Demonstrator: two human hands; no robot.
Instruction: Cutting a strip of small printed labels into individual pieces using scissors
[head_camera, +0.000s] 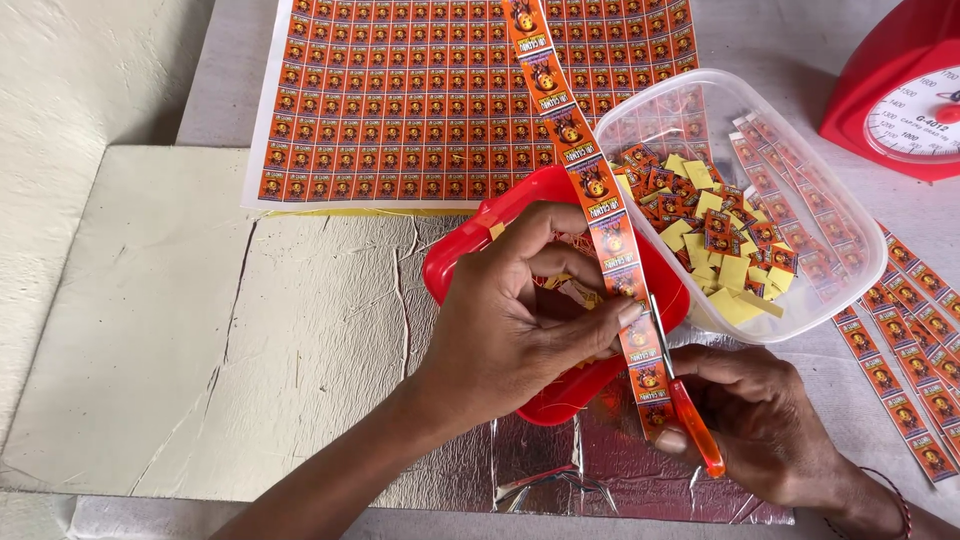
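At the far left a pale board (140, 330) lies over crinkled silver foil (600, 455), which shows only along the lower edge. Above it spreads a printed sheet (400, 100) of small orange labels, its top cut off by the frame. The left hand (500, 320) covers much of a red tray (470, 250), so the tray's contents are hard to make out beyond some pale scraps; its thumb and fingers pinch a long label strip (590, 190) that runs from the top edge down across the tray. The strip is orange and black, one label wide, with a repeated round figure. The right hand (760, 420) grips red-handled scissors (685, 410), blades closing on the strip just below the left thumb. Further right, a clear plastic tub (850, 210) holds cut labels, some showing yellow backs. More strips (900, 310) lie beside it, and a red scale (900, 90) is cut off at the corner.
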